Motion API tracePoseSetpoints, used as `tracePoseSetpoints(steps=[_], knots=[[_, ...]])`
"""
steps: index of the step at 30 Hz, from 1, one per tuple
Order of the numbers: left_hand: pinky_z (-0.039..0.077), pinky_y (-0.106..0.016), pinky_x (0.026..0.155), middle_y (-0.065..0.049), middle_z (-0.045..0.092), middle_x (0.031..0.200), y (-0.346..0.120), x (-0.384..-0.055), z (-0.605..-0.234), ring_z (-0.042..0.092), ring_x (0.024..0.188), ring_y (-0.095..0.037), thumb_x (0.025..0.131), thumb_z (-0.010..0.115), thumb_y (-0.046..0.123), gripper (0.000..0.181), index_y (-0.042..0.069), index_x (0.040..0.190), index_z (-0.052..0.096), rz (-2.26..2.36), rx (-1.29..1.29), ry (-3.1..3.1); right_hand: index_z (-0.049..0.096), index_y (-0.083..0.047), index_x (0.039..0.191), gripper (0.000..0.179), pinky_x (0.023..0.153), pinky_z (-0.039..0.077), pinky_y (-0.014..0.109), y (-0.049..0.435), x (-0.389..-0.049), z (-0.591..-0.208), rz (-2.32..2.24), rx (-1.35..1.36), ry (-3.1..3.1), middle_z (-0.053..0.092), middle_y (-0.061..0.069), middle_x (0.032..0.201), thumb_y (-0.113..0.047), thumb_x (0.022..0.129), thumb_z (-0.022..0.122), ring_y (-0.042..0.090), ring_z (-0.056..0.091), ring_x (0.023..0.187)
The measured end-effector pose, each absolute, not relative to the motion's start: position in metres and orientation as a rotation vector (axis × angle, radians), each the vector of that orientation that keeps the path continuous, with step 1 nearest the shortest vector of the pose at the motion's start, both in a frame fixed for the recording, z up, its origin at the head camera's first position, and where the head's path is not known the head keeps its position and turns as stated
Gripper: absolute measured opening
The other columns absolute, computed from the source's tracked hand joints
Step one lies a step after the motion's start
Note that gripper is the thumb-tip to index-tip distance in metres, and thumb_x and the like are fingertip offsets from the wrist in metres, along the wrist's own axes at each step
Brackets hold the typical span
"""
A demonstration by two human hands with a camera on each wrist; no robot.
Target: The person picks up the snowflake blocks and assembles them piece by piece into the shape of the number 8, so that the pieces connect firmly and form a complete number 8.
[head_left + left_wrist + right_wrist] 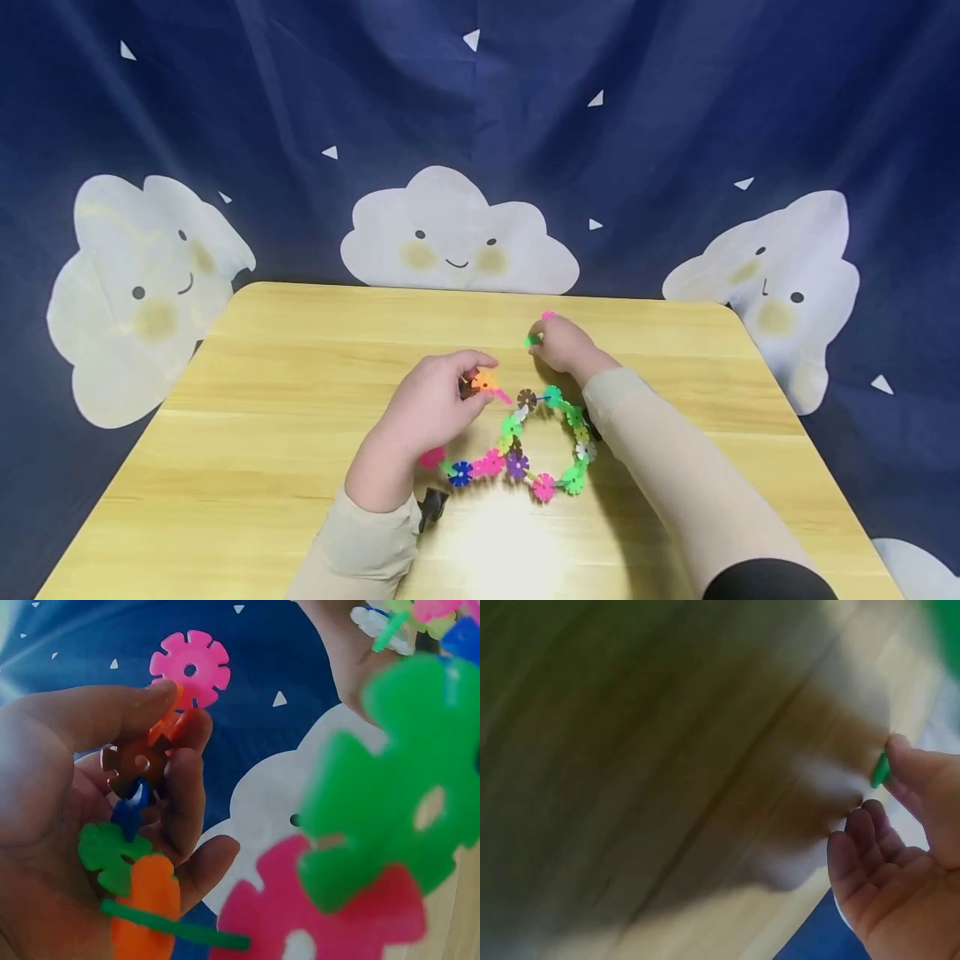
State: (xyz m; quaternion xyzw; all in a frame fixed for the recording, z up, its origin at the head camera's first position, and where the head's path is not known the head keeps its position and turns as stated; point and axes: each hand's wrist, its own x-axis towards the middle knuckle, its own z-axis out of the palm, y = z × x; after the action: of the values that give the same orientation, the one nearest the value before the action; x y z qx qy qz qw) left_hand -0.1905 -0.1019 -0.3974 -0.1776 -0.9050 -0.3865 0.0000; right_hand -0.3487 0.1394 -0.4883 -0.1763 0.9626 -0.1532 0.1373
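Note:
A chain of colourful notched plastic discs, like snowflake building pieces, lies on the table, partly forming a ring (574, 478). One end of it runs up into my left hand (431, 404). In the left wrist view, thumb and forefinger pinch an orange disc (163, 724), with a pink disc (190, 669) joined beyond it. Brown (141, 766), blue and green discs of the chain hang in the palm. Farther back and to the right, my right hand (566, 344) pinches a green disc (881, 771) between thumb and fingertip, above the table.
A pink disc (549, 315) shows just beyond the right hand. The wooden table (225, 433) ends in rounded far corners. Behind it hangs a dark blue curtain (645, 150) printed with white clouds. The right forearm passes beside the ring of discs.

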Motion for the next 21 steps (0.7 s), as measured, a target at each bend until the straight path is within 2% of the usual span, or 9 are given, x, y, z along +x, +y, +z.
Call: tracePoseSetpoints(steps=[3, 7, 10, 15, 18, 21], knots=[[0.051, -0.033, 0.068, 0.005, 0.072, 0.104, -0.103, -0.191, -0.397, 0.053, 0.063, -0.010, 0.097, 0.078, 0.017, 0.033, 0.018, 0.130, 0.076, -1.237, -0.584, -2.859, 0.069, 0.003, 0.115, 0.026, 0.100, 0.054, 0.048, 0.145, -0.345, -0.486, -0.496, -0.477, 2.773, 0.071, 0.015, 0.110, -0.016, 0.099, 0.077, 0.033, 0.067, 0.107], [0.051, -0.032, 0.068, 0.006, 0.072, 0.105, -0.104, -0.191, -0.397, 0.054, 0.065, -0.010, 0.096, 0.080, 0.017, 0.027, 0.018, 0.123, 0.079, -1.262, -0.612, -2.863, 0.065, -0.002, 0.096, 0.017, 0.087, 0.052, 0.045, 0.158, -0.334, -0.479, -0.635, -0.480, 2.756, 0.064, 0.009, 0.092, -0.009, 0.094, 0.080, 0.027, 0.060, 0.089], [0.052, -0.032, 0.072, 0.006, 0.072, 0.105, -0.102, -0.191, -0.398, 0.057, 0.073, -0.010, 0.095, 0.082, 0.016, 0.023, 0.016, 0.117, 0.079, -1.274, -0.630, -2.846, 0.066, -0.002, 0.094, 0.012, 0.081, 0.049, 0.043, 0.168, -0.317, -0.471, -0.813, -0.496, 2.788, 0.062, 0.007, 0.088, -0.004, 0.094, 0.078, 0.024, 0.055, 0.083], [0.055, -0.032, 0.073, 0.006, 0.073, 0.103, -0.099, -0.190, -0.396, 0.060, 0.078, -0.012, 0.093, 0.083, 0.014, 0.019, 0.015, 0.112, 0.080, -1.336, -0.644, -2.790, 0.075, 0.000, 0.101, 0.006, 0.069, 0.051, 0.035, 0.172, -0.269, -0.449, -1.199, -0.526, 2.874, 0.069, 0.005, 0.085, -0.003, 0.096, 0.077, 0.019, 0.057, 0.073], [0.055, -0.033, 0.072, 0.007, 0.073, 0.100, -0.098, -0.190, -0.395, 0.061, 0.078, -0.013, 0.092, 0.084, 0.015, 0.018, 0.016, 0.110, 0.080, -1.385, -0.626, -2.755, 0.076, 0.001, 0.097, 0.005, 0.061, 0.052, 0.029, 0.165, -0.238, -0.439, -1.459, -0.665, 2.848, 0.072, 0.004, 0.082, 0.001, 0.093, 0.079, 0.017, 0.059, 0.067], [0.056, -0.033, 0.072, 0.007, 0.074, 0.100, -0.097, -0.190, -0.396, 0.061, 0.079, -0.013, 0.091, 0.086, 0.014, 0.018, 0.017, 0.108, 0.081, -1.430, -0.606, -2.726, 0.076, 0.000, 0.093, 0.009, 0.061, 0.057, 0.026, 0.156, -0.214, -0.434, -1.659, -0.875, 2.763, 0.075, 0.005, 0.083, 0.008, 0.089, 0.080, 0.016, 0.066, 0.066]])
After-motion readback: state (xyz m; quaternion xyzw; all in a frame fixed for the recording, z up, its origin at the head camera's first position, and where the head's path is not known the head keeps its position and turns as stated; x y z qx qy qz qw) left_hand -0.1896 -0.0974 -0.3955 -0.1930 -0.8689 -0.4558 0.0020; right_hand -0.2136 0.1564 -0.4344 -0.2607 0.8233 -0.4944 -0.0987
